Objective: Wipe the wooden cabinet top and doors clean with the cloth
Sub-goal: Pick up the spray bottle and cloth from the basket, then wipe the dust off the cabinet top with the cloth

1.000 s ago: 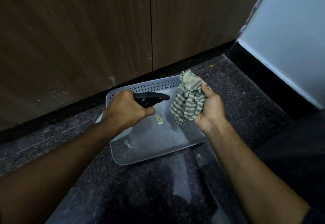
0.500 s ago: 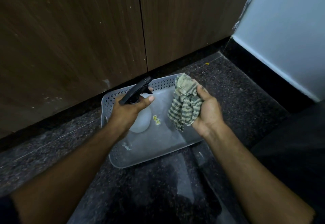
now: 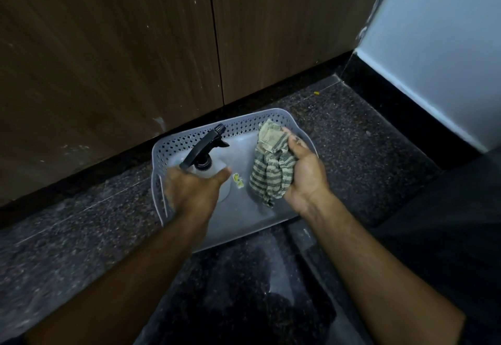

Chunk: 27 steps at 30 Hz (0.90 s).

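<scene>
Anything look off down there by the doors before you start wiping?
Pale smudges mark the bottom of the left cabinet door, just above the basket, and light specks dot both doors. A small yellow bit lies on the floor near the right door. Nothing spilled or broken.

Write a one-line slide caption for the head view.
Left hand on a spray bottle in a grey basket; right hand grips the striped cloth before wooden cabinet doors.
</scene>
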{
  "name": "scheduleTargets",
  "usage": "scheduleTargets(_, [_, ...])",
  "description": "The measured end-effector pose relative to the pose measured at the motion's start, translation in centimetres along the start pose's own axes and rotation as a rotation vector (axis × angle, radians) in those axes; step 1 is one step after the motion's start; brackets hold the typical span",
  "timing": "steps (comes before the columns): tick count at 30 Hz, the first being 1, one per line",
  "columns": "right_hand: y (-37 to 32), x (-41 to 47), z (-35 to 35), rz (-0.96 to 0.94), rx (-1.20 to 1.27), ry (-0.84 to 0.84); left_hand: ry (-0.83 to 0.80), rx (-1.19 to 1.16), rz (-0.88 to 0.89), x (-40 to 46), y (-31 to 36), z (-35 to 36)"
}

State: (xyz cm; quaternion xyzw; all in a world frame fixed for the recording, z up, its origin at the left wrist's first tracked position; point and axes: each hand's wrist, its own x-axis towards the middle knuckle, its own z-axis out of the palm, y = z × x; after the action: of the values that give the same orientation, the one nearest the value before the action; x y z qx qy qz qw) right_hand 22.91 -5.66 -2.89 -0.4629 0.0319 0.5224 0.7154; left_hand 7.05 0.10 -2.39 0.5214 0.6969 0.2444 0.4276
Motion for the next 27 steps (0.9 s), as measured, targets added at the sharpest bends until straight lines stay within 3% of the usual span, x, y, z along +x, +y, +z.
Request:
scheduleTargets(2, [0.0, 0.0, 0.0, -0.017, -0.016, 0.004, -0.271, -0.095, -0.301, -1.3, 0.3, 0.0])
scheduleTargets(3, [0.1, 0.0, 0.1, -0.023, -0.026, 0.008, -0.44, -0.112, -0.371, -2.1, 0.7, -0.1])
scheduleTargets(6, [-0.1, -0.3, 0.3, -0.041, -0.058, 0.004, -0.626, -0.097, -0.123, -3.6, 2.6, 0.2])
scheduleTargets(8, [-0.5, -0.5, 0.4, -0.061, -0.08, -0.001, -0.593, -0.105, 0.105, -3.7, 3.9, 0.8])
scheduleTargets(11, [-1.8, -0.9, 0.6, -0.116, -0.125, 0.007, -0.531, -0.061, 0.271, -3.2, 5.4, 1.3])
scheduleTargets(19, [-5.7, -3.8, 1.5, -0.224, -0.305, -0.001, -0.451, 0.085, 0.52, -2.9, 8.1, 0.8])
scheduleTargets(27, [-10.6, -9.1, 2.3, -0.385, -0.34, 0.048, -0.422, -0.034, 0.651, -8.8, 12.9, -0.4])
